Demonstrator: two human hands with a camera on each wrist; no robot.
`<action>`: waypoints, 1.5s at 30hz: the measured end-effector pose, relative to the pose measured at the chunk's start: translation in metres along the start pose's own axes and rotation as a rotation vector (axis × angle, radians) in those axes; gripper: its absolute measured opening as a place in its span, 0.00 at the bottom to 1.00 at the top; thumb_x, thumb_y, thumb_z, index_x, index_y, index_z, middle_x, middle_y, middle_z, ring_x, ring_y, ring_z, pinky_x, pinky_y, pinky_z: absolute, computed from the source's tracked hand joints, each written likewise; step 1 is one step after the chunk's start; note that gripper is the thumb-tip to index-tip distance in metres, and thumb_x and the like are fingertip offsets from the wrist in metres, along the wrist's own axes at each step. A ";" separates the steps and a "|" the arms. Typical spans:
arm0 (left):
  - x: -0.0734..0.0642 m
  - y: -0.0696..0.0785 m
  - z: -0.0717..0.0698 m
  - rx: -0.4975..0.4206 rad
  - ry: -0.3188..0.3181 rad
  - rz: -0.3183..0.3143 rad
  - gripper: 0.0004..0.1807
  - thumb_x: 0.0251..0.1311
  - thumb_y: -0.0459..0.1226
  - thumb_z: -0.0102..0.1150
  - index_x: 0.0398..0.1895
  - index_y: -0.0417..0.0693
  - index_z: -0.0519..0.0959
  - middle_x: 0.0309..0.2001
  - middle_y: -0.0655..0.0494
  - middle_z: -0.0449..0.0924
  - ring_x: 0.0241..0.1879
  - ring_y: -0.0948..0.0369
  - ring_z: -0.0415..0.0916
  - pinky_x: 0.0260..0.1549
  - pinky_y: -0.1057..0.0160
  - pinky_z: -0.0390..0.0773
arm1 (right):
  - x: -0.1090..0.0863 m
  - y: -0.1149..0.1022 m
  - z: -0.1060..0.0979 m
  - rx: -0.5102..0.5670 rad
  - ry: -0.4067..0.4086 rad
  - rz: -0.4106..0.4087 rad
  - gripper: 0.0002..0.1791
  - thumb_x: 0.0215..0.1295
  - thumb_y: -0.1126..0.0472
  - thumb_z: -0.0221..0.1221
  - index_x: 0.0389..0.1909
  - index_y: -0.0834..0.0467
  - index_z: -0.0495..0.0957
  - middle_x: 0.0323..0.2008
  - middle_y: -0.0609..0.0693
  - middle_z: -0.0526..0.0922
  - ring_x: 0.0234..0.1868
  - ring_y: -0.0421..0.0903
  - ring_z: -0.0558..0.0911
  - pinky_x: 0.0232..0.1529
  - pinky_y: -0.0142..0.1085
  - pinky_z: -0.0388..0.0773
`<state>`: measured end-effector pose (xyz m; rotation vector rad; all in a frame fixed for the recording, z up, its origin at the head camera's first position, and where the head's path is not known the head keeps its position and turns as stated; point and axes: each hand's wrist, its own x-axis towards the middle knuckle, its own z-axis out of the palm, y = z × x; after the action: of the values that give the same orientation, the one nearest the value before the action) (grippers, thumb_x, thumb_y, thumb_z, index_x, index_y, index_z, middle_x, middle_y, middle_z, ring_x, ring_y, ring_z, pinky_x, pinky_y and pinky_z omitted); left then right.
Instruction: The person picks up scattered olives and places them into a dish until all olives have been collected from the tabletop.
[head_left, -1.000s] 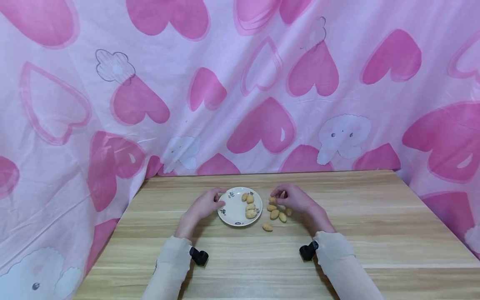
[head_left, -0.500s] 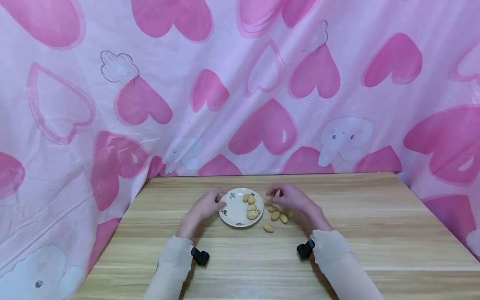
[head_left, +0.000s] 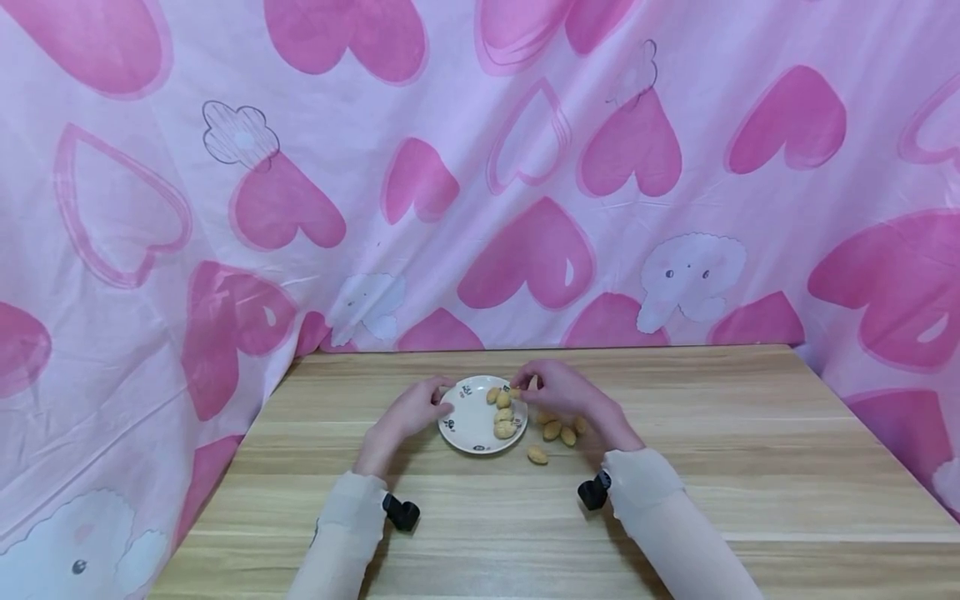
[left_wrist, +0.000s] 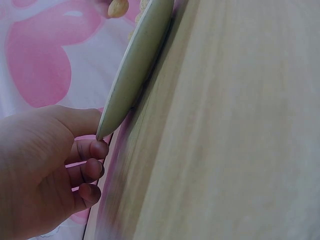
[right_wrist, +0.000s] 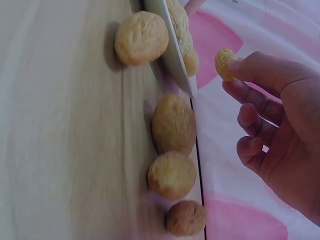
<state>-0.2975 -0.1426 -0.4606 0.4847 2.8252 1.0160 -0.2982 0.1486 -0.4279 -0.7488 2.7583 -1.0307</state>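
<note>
A white round plate (head_left: 468, 427) with small dark prints along its rim sits on the table. My left hand (head_left: 408, 412) pinches its left rim between thumb and forefinger, as the left wrist view (left_wrist: 45, 165) also shows. Several tan nuts in their shells (head_left: 504, 428) lie on the plate's right half. Over the plate's right edge, my right hand (head_left: 558, 390) pinches one small wrinkled tan nut (right_wrist: 225, 64) between thumb and forefinger. In the right wrist view, its other fingers (right_wrist: 252, 145) are loosely bent.
To the plate's right lie several loose nuts (head_left: 567, 436), partly under my right wrist. One single nut (head_left: 537, 455) lies nearer the front. The wooden table (head_left: 480, 533) ends at a pink heart-print cloth (head_left: 510, 250) behind it.
My right hand has moved left from the loose nuts to above the plate's right edge, carrying a nut. The left hand keeps its hold on the rim.
</note>
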 end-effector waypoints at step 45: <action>0.001 -0.001 -0.002 -0.027 -0.021 0.006 0.26 0.62 0.37 0.63 0.65 0.45 0.73 0.27 0.56 0.72 0.25 0.62 0.66 0.25 0.65 0.67 | 0.062 -0.024 0.038 -0.111 -0.221 -0.101 0.08 0.67 0.64 0.61 0.44 0.52 0.84 0.41 0.44 0.84 0.42 0.38 0.80 0.46 0.33 0.79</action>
<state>-0.2991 -0.1439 -0.4601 0.4981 2.7895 1.0428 -0.3328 0.0805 -0.4376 -0.9630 2.6277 -0.7623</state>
